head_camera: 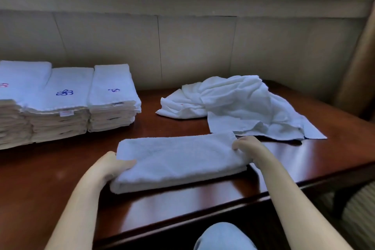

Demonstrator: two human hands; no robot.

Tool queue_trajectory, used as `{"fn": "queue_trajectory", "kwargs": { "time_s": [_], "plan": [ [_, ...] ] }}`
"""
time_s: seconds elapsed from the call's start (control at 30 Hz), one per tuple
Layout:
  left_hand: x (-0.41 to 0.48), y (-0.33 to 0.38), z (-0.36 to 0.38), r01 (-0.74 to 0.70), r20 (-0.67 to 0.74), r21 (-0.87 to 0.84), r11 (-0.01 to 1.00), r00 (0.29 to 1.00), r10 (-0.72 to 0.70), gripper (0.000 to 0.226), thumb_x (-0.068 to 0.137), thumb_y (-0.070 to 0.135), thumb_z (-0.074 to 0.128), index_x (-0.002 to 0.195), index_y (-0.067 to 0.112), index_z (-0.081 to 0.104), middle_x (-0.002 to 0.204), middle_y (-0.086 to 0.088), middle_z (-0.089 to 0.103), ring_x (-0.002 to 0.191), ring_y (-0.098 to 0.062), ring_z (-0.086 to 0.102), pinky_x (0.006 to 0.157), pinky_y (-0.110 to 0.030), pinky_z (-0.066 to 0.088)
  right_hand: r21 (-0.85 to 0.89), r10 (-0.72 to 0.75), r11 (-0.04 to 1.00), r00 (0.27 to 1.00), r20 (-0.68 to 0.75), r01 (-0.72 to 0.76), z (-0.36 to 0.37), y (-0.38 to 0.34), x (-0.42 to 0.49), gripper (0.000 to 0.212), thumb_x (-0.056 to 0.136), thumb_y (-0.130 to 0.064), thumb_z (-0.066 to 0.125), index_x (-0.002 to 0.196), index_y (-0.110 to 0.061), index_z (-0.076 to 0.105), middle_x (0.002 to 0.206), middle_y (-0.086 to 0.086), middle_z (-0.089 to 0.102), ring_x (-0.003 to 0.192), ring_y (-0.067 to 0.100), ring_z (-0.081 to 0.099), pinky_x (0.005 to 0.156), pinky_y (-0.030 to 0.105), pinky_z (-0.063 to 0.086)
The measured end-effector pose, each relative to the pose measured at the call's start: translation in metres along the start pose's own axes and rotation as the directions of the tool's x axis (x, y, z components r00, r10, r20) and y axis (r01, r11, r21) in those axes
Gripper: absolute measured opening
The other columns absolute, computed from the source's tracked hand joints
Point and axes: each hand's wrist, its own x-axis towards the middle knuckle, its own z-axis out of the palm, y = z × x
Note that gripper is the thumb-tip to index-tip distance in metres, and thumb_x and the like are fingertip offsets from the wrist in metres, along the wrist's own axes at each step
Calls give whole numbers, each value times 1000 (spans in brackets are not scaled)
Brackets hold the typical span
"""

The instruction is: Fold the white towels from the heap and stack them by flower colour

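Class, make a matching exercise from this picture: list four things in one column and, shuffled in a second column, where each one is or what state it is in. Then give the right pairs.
Things
1. folded towel
2. heap
3. stacks
4. left hand

Places or states
A. crumpled, far right of the table
B. far left, flowers on top
C. grips the folded towel's left end
D. lies flat between both hands

Pairs: 1-D, 2-A, 3-B, 4-C. The right hand grips the other end.
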Motion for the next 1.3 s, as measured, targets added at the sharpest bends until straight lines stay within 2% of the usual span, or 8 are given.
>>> {"fn": "queue_trajectory", "kwargs": {
  "time_s": [0.23, 0.4, 0.6, 0.8, 0.9, 1.0, 1.17, 1.3],
  "plan": [
    [-3, -9, -16, 50, 112, -268, 962, 994, -21, 31, 82, 8, 72, 108, -1, 60, 93, -15, 69, 83, -30, 65, 72, -34, 50, -293, -58, 955, 998, -35, 45, 10, -13, -10, 8, 78, -5, 68, 73, -6, 62, 75, 9, 57, 80, 26, 56, 63, 27, 36],
    [-11, -8, -13, 38, 126, -263, 964, 992, -4, 51, 81, 22, 75, 122, 12, 48, 107, -7, 64, 90, -24, 64, 72, -34, 52, -827, -414, 558, 886, -208, 66, 50, -30, -38, 46, 86, -16, 55, 130, -16, 41, 131, 14, 43, 119, 34, 43, 96, 38, 39],
    [-19, 5, -11, -28, -37, -522, 853, 999, 10, 74, 89, 18, 65, 150, 8, 24, 144, -16, 42, 90, -23, 49, 55, -27, 37, -518, -540, 437, 675, 503, 735, 164, -38, -91, 93, 83, -65, 52, 152, -19, 9, 156, 6, 17, 144, 27, 7, 114, 53, 6],
    [-41, 19, -25, -187, -99, -892, 411, 969, 225, 40, 98, 33, 45, 132, 12, 46, 105, -18, 66, 69, -23, 66, 52, -24, 53, -382, -644, 699, 764, 31, 605, 183, -69, -89, 36, 94, -17, 44, 130, -16, 45, 115, 12, 62, 103, 34, 56, 77, 36, 40],
    [-43, 19, -36, -487, -365, -732, 477, 871, 329, 48, 97, 38, 47, 141, 23, 38, 118, -5, 64, 100, -15, 63, 77, -29, 50, 433, -427, 797, 900, -89, 421, 161, -98, -87, 13, 93, -16, 49, 89, -13, 62, 83, 5, 69, 82, 23, 64, 66, 28, 46],
    [-37, 14, -53, -628, -317, -328, 706, 777, 544, 67, 81, 59, 53, 142, 40, 34, 122, 20, 52, 114, 3, 48, 95, -28, 35, 902, -234, 430, 970, 69, 40, 128, -116, -61, 14, 92, -20, 57, 92, -8, 65, 75, 6, 73, 65, 19, 71, 53, 29, 55],
    [-9, -5, -59, -417, 10, -71, 906, 908, 419, 39, 79, 47, 69, 112, 29, 60, 94, 9, 67, 75, -1, 64, 63, -13, 44, 731, 11, 682, 999, -41, 23, 129, -69, -1, 35, 89, -9, 58, 122, -1, 55, 112, 15, 65, 92, 27, 66, 75, 35, 56],
    [12, -27, -39, -324, 94, 285, 902, 946, 310, 30, 86, 43, 64, 108, 24, 61, 96, 7, 57, 87, -9, 53, 72, -21, 39, 386, 61, 922, 978, -200, 21, 125, -40, 25, 48, 83, -7, 55, 128, 1, 40, 125, 24, 54, 110, 40, 57, 92, 52, 50]
  ]
}}
